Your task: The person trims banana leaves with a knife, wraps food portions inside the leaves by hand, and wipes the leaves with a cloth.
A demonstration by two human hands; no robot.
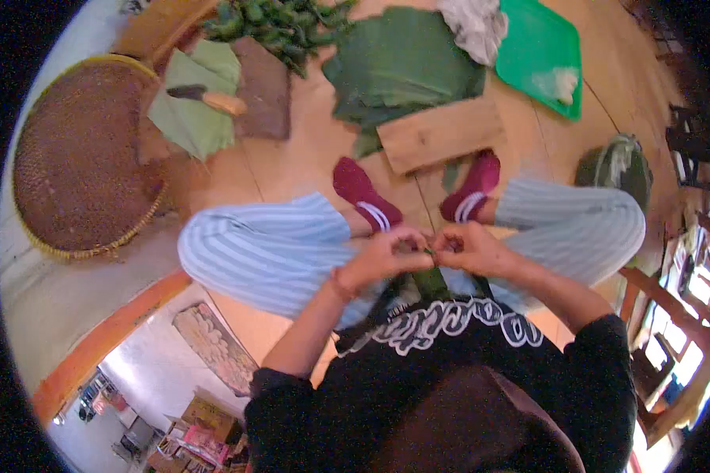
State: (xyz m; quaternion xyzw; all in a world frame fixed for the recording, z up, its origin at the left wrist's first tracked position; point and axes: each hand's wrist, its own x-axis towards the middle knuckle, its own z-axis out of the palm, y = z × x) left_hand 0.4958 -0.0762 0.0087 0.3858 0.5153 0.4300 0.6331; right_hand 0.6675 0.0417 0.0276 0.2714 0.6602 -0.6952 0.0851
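Between my hands, in front of my black shirt, is a rolled green leaf packet, its far end at my fingertips. My left hand is curled, thumb and fingers pinched at that end. My right hand meets it from the other side with bent, pinched fingers. The fingertips are small and a bit blurred, so any fine detail between them is unclear. Beyond my feet lies a wooden board, partly over a stack of dark green leaves.
A round woven tray lies at left. Near it a knife rests on pale leaf pieces. Several green leaf packets are heaped at the back. A green tray and a dark green container are at right.
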